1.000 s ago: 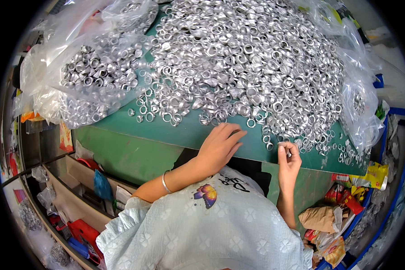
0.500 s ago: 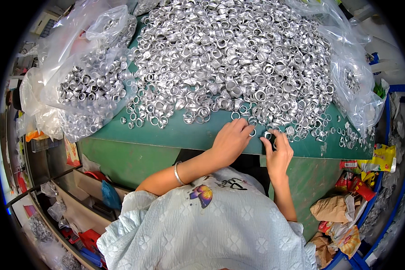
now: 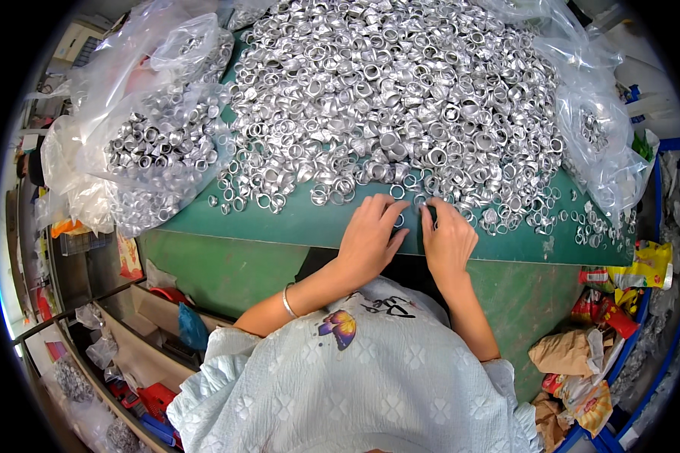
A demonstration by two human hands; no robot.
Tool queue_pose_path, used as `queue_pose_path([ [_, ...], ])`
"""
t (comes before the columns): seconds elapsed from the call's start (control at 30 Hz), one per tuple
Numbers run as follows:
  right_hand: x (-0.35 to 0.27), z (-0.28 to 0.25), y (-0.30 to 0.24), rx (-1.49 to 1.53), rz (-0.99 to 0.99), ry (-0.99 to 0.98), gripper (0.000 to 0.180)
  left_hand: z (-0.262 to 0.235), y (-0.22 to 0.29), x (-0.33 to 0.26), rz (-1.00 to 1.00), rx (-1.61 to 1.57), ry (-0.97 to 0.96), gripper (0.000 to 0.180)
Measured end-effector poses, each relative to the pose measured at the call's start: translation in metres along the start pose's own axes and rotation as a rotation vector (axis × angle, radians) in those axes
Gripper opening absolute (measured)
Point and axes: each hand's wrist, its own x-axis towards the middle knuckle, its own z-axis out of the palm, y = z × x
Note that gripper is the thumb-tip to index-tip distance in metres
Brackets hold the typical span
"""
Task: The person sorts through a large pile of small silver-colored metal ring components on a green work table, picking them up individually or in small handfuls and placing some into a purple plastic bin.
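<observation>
A broad heap of silver metal rings (image 3: 400, 98) covers the green tabletop (image 3: 279, 226). At the heap's near edge my left hand (image 3: 366, 232) is bent, with thumb and index finger apart. In the gap between them shows a single ring (image 3: 400, 221), apparently lying on the table. Close by on the right, my right hand (image 3: 449, 240) has curled fingers, thumb and index finger close together. Their tips meet the heap's edge beside another ring (image 3: 419, 202). Whatever that hand pinches is hidden.
Clear plastic bags of rings (image 3: 162, 147) stand on the left, and another plastic bag (image 3: 601, 136) lies on the right. Small loose rings (image 3: 593, 226) lie near the right corner. Below are open drawers (image 3: 151, 332) at left and snack packets (image 3: 646, 264) with brown paper (image 3: 563, 351) at right.
My left hand has drawn back a little to the left and its thumb has parted from the index finger. My right hand has moved left and up to the heap's edge.
</observation>
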Motion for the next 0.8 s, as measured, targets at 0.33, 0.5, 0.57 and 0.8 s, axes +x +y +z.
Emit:
queue_pose_path([
  [0.33, -0.014, -0.017, -0.003, 0.489, -0.18, 0.156, 0.017, -0.018, 0.006, -0.001, -0.494, -1.162, -0.362, 0.036],
  [0.5, -0.021, -0.017, -0.006, 0.95, 0.244, 0.03, 0.011, -0.016, 0.009, 0.0, -0.354, -1.086, -0.21, 0.027],
  [0.57, -0.023, -0.023, -0.009, 1.496, 0.619, -0.159, 0.022, -0.017, 0.009, 0.001, -0.255, -0.894, -0.159, 0.025],
  [0.8, -0.018, -0.026, -0.009, 1.601, 0.78, -0.498, 0.031, -0.009, 0.01, -0.006, -0.147, -0.574, -0.037, 0.028],
])
